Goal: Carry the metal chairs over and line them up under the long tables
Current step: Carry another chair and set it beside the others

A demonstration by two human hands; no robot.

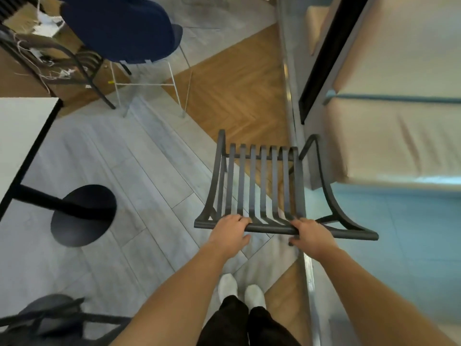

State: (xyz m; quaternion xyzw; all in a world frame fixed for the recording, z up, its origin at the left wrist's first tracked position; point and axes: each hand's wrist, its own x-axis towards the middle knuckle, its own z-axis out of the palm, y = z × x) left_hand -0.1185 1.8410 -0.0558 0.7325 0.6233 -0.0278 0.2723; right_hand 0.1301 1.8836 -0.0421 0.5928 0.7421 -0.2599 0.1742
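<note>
Two hands (230, 232) (310, 234) around slatted dark metal chair's (259, 186) tubular rail.

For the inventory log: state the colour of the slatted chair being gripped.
Dark grey, near-black metal chair, held by left hand and right hand; head view.

Head camera, looking steeply down

It looks forward from above, close over the outstretched arms, down to the floor (104, 156) and feet.
</note>
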